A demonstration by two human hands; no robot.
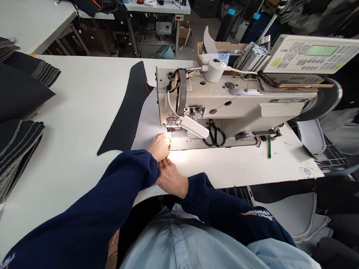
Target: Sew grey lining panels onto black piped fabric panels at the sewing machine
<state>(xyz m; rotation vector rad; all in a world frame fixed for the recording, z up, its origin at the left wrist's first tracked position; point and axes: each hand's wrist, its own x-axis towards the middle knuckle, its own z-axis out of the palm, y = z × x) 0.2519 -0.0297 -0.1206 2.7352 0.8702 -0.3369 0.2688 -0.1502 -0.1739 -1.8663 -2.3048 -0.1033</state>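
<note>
Just in front of the needle area of the sewing machine [242,104], my left hand [159,147] is closed at the near edge of a light grey fabric piece [148,119]. What its fingers pinch is hidden. My right hand [172,179] lies right below it, fingers curled and touching the left hand; anything in it is too hidden to name. A dark fabric piece [124,114] lies flat beside the grey one, on its left. The machine's small lamp [194,127] lights the spot at my fingers.
Black scissors [213,136] lie against the machine bed, with a green pen-like tool [269,146] further right. Stacks of dark fabric [8,153] cover the left side of the white table [72,98]. A control panel [317,53] tops the machine. Behind stands a cardboard box [199,53].
</note>
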